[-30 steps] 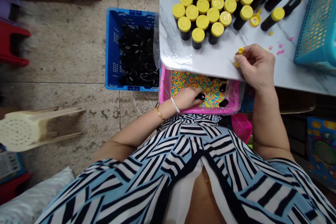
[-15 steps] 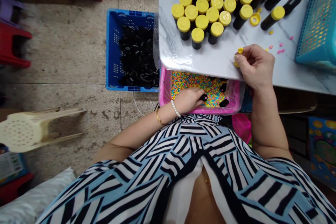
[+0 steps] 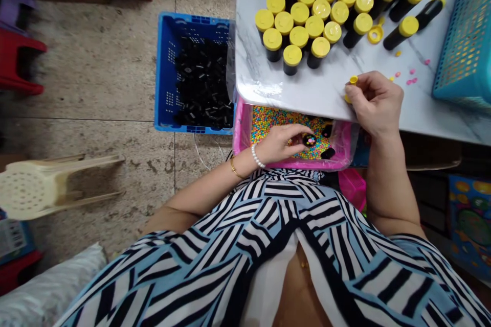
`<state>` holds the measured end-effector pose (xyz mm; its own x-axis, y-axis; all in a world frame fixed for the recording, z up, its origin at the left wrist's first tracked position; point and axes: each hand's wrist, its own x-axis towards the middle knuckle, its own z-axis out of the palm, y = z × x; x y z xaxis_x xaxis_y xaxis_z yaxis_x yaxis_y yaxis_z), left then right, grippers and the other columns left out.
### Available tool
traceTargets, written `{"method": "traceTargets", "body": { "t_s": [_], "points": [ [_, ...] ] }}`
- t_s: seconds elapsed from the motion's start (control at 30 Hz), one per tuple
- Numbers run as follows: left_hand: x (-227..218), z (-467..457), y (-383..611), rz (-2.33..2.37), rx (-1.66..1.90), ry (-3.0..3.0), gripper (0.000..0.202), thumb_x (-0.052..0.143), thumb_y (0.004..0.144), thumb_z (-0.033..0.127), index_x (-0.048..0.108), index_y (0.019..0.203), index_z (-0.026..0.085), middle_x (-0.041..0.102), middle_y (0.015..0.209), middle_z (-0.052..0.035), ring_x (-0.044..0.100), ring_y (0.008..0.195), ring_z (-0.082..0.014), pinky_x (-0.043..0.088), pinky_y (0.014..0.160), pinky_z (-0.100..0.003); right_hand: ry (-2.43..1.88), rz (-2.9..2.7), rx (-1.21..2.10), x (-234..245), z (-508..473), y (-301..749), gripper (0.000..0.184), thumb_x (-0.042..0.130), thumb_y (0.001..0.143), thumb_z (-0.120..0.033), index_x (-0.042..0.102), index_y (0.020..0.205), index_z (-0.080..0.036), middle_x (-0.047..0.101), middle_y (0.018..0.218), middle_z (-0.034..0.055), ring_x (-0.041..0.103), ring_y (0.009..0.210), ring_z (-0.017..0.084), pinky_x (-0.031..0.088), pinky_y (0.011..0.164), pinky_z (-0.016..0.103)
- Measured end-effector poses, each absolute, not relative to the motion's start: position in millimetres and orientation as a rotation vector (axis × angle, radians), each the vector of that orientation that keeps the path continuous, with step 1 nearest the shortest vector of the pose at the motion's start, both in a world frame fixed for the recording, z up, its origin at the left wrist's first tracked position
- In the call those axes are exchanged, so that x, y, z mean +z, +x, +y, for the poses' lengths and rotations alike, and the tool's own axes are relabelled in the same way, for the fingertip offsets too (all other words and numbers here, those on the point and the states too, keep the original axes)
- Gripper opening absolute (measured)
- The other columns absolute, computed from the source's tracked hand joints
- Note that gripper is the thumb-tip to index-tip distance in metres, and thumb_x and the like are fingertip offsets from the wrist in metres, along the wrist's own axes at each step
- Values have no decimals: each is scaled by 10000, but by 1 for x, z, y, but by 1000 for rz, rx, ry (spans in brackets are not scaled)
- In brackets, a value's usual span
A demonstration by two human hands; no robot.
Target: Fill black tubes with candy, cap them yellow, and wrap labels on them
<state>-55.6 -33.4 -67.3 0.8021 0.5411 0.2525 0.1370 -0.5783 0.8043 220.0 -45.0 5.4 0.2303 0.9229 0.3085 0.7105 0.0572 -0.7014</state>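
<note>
1. The left hand [image 3: 282, 144] is down in the pink tub [image 3: 240, 133], which sits just under the near edge of the table [image 3: 307, 94].
2. Its fingers are curled tight around a small black tube [image 3: 309, 140]. The open top of the tube faces up, and a few beads show inside it.
3. The pink tub is full of little coloured beads [image 3: 268, 117]. Two spare tubes [image 3: 328, 153] lie on the beads, just to the right of the held one.
4. The right hand [image 3: 378, 102] rests on the near edge of the table. Its thumb and fingers pinch a yellow cap [image 3: 353, 80].
5. At the far edge of the table, many capped tubes [image 3: 307, 25] stand close together in a bunch. They are black with yellow tops.
6. Two lying tubes [image 3: 401, 32] are on their sides to the right of the bunch. A loose yellow ring [image 3: 375, 34] lies between them and the bunch.
7. A few pink beads [image 3: 412, 80] lie on the table near the right hand.
8. A teal basket [image 3: 464, 41] stands at the right edge of the table.
9. A blue crate [image 3: 164, 71] sits on the floor by the left edge of the table. It is full of black parts.
10. A cream stool [image 3: 34, 189] lies tipped over on the floor, well apart from the table.
</note>
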Motion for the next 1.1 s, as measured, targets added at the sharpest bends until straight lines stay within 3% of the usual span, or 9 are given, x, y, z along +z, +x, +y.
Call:
{"method": "traceTargets", "body": {
  "t_s": [0.1, 0.2, 0.3, 0.57, 0.73, 0.87, 1.0, 1.1],
  "points": [
    [-78, -27, -55, 483, 418, 2419, 262, 579, 1017, 222, 670, 1258, 175, 744, 1159, -117, 705, 1025, -199, 546, 885, -322, -1699, -1519, 330, 7, -45, 218, 255, 724, 922, -477, 757, 961, -227, 673, 734, -16, 570, 592, 120, 459, 588, 273],
    [-90, -27, -49, 433, 48, 2668, 236, 535, 1013, 171, 732, 1142, 153, 730, 1036, -139, 691, 931, -231, 523, 800, -341, -1690, -1503, 328, 7, -45, 217, 204, 732, 919, -439, 763, 956, -241, 665, 732, -19, 595, 625, 131, 465, 598, 277],
    [-96, -32, -42, 275, -70, 2705, 226, 543, 1013, 191, 754, 1080, 149, 717, 1010, -140, 683, 928, -241, 513, 795, -341, -1672, -1472, 355, 7, -45, 216, 182, 735, 918, -428, 759, 949, -250, 654, 736, -20, 612, 653, 135, 472, 597, 271],
    [-92, -25, -60, 429, 378, 2208, 289, 669, 908, 115, 707, 1191, 163, 753, 1118, -108, 707, 1045, -211, 556, 920, -326, -1645, -1437, 431, 6, -45, 217, 131, 760, 905, -377, 762, 953, -255, 645, 740, -23, 613, 672, 136, 457, 585, 266],
    [-48, -35, -66, 430, 633, 1990, 276, 707, 925, 209, 708, 1201, 189, 787, 1023, -59, 724, 833, -136, 575, 793, -263, -1614, -1319, 527, 20, -45, 212, 100, 795, 882, -318, 739, 870, -235, 659, 735, -31, 533, 549, 73, 403, 484, 233],
    [-7, -34, -56, 539, 964, 2024, 292, 675, 963, 264, 689, 1248, 203, 791, 1138, -77, 735, 859, -125, 596, 804, -266, -1498, -1068, 883, 35, -44, 204, 157, 790, 873, -349, 679, 877, -237, 602, 647, -55, 479, 399, 65, 278, 306, 213],
    [7, -12, -33, 853, 1090, 2036, 263, 707, 944, 273, 704, 1195, 195, 801, 1008, -42, 703, 723, -106, 575, 734, -251, -1528, -979, 983, 41, -42, 199, 230, 839, 820, -376, 678, 884, -225, 645, 670, -40, 541, 435, 73, 288, 313, 180],
    [8, 5, -20, 1000, 977, 2018, 280, 754, 894, 223, 716, 1168, 179, 791, 933, -28, 689, 698, -120, 554, 717, -263, -1595, -986, 900, 47, -40, 197, 231, 884, 775, -357, 734, 866, -206, 660, 702, -36, 454, 427, 25, 257, 348, 159]
  ]
}}
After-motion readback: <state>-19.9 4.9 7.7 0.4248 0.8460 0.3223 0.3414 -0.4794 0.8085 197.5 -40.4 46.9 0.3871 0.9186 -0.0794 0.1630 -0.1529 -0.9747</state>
